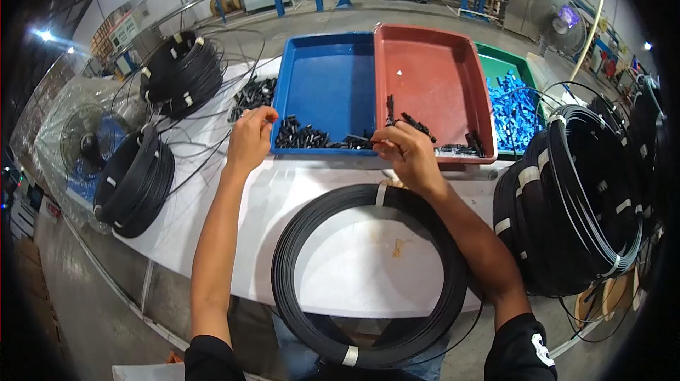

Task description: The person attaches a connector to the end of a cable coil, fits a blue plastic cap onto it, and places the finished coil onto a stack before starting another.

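Note:
My left hand [251, 137] is raised at the left front corner of the blue tray [329, 73], its fingers pinched together; whatever they hold is too small to name. Over the border between that tray and the red tray [433, 69], my right hand [407, 151] pinches a thin, light strip [361, 138]. Small black parts [301, 134] lie along the front of the blue tray, and more black parts [467, 147] are in the red one. A large black cable coil [287, 260] with white ties rests at the table's front edge, between my forearms.
Blue parts [513, 112] fill much of a green tray [496, 59]. Thick cable coils [528, 218] stand at the right. Two more black coils [184, 80] [142, 183] stand at the left, near a plastic-wrapped fan [85, 140]. Loose cables cross the white table [248, 204].

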{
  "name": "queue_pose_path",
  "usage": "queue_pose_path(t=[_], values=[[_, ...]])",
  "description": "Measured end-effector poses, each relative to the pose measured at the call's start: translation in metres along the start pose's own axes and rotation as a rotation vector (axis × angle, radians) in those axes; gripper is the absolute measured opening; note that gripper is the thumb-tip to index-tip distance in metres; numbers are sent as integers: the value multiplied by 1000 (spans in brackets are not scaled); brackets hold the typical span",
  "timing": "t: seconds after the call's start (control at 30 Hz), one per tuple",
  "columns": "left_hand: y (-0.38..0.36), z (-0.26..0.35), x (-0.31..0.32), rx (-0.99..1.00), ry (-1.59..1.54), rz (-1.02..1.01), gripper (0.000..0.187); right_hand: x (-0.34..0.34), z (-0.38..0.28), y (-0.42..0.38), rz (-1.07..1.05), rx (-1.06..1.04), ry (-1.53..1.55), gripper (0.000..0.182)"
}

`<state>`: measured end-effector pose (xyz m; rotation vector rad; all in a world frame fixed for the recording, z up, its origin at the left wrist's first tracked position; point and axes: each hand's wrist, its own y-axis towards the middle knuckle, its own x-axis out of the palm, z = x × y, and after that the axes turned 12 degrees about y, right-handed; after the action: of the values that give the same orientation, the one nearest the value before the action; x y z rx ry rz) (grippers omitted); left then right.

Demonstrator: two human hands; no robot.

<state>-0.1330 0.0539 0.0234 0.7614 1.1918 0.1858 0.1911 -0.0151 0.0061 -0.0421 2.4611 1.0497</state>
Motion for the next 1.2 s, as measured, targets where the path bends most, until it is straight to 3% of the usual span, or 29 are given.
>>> queue_pose_path(t=[0.03,0.1,0.17,0.23,0.3,0.37,0.4,0.5,0.63,0.77,0.83,0.97,1.03,1.13,1.2], values=[[9,-1,2,14,-4,7,23,3,5,-1,57,-25,36,12],[23,1,6,350,18,-40,21,2,2,0,144,-43,-51,10],[32,9,12,359,-15,-147,21,2,4,0,163,-31,-34,10],[42,29,7,49,233,-725,19,3,4,-1,171,-14,-14,10],[45,31,15,38,285,-729,23,4,0,-1,148,5,-10,14],[47,25,31,161,197,-625,30,3,-7,0,133,8,-9,16],[45,28,34,287,1,-408,36,2,-8,1,123,4,-9,18],[46,36,35,126,-257,-415,40,3,-7,-1,114,-61,3,20],[52,24,23,125,-125,-363,36,-1,-7,-1,116,-57,-24,22],[52,13,-5,19,68,-526,26,-1,-9,1,119,-138,8,23],[52,21,-19,-42,291,-714,25,-2,-13,0,97,-87,7,21],[41,12,13,104,412,-670,18,-1,-13,-1,61,-76,0,17],[45,26,8,58,406,-783,25,0,-15,-1,60,-49,10,16],[40,24,21,280,96,-463,57,2,-12,-2,75,-73,-9,16],[42,33,18,229,16,-408,56,2,-10,-2,88,-96,-26,17]])
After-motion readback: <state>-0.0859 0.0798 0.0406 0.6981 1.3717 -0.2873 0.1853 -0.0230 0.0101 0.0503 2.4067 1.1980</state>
